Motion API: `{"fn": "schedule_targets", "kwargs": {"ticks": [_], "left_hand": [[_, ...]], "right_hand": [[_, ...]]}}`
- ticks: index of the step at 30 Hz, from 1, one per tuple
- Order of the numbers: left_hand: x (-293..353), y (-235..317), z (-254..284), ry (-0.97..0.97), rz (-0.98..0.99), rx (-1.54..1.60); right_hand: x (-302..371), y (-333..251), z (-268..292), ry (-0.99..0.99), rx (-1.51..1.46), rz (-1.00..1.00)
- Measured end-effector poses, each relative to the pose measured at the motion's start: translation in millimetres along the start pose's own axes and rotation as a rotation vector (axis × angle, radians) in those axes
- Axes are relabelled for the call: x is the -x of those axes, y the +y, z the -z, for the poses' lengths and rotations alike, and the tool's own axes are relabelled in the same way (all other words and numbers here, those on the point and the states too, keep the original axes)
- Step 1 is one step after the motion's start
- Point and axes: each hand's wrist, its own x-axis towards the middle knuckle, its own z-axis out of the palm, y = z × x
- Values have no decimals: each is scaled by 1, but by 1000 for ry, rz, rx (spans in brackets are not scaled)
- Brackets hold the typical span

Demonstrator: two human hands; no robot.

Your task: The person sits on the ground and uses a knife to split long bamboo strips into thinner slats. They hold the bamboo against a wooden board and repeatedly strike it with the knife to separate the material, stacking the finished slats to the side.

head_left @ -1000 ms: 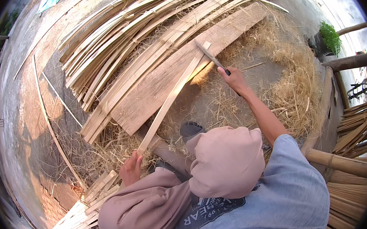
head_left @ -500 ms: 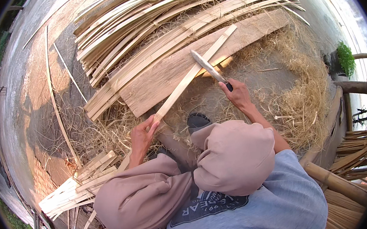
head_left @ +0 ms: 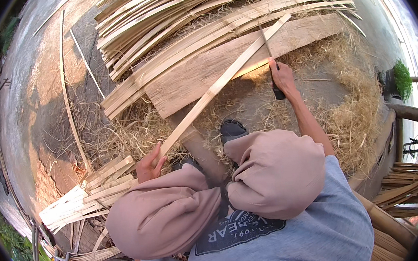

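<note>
1. Pale and flat, the strip (head_left: 222,82) slanted from beside the left knee (head_left: 164,214) up over the board (head_left: 180,90), which probably served as its rest.
2. The left hand (head_left: 149,163) pinched the near end lightly between fingers and thumb, apparently to steady it.
3. The right hand (head_left: 282,74) was wrapped around the dark handle of the knife (head_left: 266,46); the blade crossed the strip toward its far end, though contact could not be told.
4. Long strips (head_left: 174,19) lay beyond the board, roughly parallel, perhaps to avoid tangling.
5. Short strips (head_left: 90,195) sat left of that knee; shavings (head_left: 346,113) littered the ground.
</note>
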Motion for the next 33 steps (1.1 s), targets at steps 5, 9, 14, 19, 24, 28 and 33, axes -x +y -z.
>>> {"fn": "schedule_targets", "kwargs": {"ticks": [5,9,14,19,24,28,33], "left_hand": [[-65,46,-39,-144,174,-94],[-77,21,-40,-149,98,69],[-86,44,-24,-244,261,68],[-85,25,-41,-286,226,193],[-83,14,-40,-353,277,164],[-88,25,-40,-349,323,181],[-73,65,-41,-228,198,-199]], "right_hand": [[155,-15,-89,-272,141,538],[120,-7,-56,-237,232,474],[-4,2,9,173,16,58],[118,-26,-54,-338,203,458],[109,2,-61,-149,211,578],[-34,23,37,288,107,82],[14,-2,-5,-52,204,277]]}}
